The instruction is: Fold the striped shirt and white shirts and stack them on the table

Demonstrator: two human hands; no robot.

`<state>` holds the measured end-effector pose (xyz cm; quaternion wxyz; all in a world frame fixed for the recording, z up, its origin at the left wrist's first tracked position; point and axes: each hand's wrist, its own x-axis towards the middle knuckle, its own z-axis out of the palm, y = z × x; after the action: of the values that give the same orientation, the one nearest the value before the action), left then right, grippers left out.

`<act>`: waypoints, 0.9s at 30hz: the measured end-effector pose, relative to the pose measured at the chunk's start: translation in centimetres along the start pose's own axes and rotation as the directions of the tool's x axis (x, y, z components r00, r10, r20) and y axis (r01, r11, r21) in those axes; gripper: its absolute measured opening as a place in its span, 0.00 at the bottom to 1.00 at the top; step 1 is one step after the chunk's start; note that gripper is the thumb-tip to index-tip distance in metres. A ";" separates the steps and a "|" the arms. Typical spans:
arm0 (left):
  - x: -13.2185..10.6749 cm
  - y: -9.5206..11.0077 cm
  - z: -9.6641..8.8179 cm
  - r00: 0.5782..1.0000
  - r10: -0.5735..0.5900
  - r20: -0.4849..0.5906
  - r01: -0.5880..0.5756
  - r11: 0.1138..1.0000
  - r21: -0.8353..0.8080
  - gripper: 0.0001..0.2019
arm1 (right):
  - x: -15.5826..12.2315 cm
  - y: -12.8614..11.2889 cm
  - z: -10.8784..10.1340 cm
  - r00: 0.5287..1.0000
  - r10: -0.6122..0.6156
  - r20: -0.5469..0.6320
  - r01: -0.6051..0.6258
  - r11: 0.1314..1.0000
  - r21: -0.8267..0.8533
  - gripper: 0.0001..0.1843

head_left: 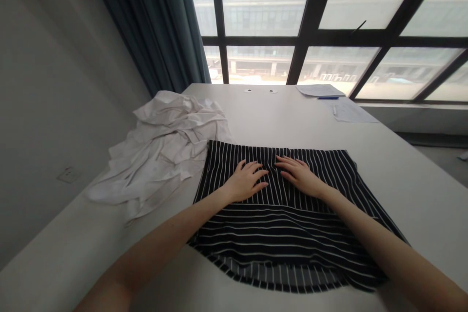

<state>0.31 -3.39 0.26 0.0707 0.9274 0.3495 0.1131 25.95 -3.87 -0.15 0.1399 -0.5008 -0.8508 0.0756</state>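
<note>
A black garment with thin white stripes (270, 229) lies spread on the white table. Its stripes run up and down on the far part and sideways on the near part, and the near hem curves open to show the inside. My left hand (245, 181) rests flat on the far part, fingers spread and pointing right. Facing it, my right hand (300, 175) also lies flat on the cloth with its fingers apart. A small gap of striped fabric shows between the two sets of fingertips. Neither hand grips the cloth.
A crumpled white cloth (164, 141) lies on the table (256, 117) at the left, touching the garment's far left corner. Papers (318, 90) and a blue pen (328, 98) are at the far right. Beyond stand windows and a dark blue curtain (157, 19).
</note>
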 end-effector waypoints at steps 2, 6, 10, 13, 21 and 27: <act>1.0 -0.2 -0.4 0.998 -0.017 -0.058 0.017 1.000 -0.004 0.23 | 0.7 0.5 -0.5 0.998 0.002 -0.066 0.001 0.999 0.044 0.22; 3.0 -0.9 -0.2 0.999 0.005 -0.042 -0.003 0.999 0.038 0.27 | 1.8 1.0 0.5 0.991 0.013 -0.130 -0.017 0.999 -0.035 0.26; 4.0 -1.8 1.1 0.995 -0.017 0.100 0.011 0.998 0.060 0.30 | 1.7 1.3 2.1 0.994 0.077 -0.083 -0.087 0.988 -0.129 0.28; 3.9 -2.1 1.6 0.992 -0.013 0.124 0.007 0.999 0.053 0.30 | 1.4 1.5 2.3 0.994 0.091 -0.062 -0.099 0.986 -0.138 0.27; 3.2 -1.7 1.5 0.999 0.041 0.008 -0.041 0.994 0.099 0.27 | 0.9 1.4 1.9 0.963 0.050 -0.263 -0.066 0.996 -0.052 0.26; 3.0 -1.4 0.9 0.998 0.064 0.026 -0.066 0.994 0.088 0.23 | 0.6 1.1 1.4 0.964 -0.042 -0.261 0.008 0.991 -0.133 0.23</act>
<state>1.84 -0.46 -0.44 0.0299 0.9417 0.3231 0.0892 26.09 -2.78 -1.67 0.2193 -0.5037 -0.8341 -0.0493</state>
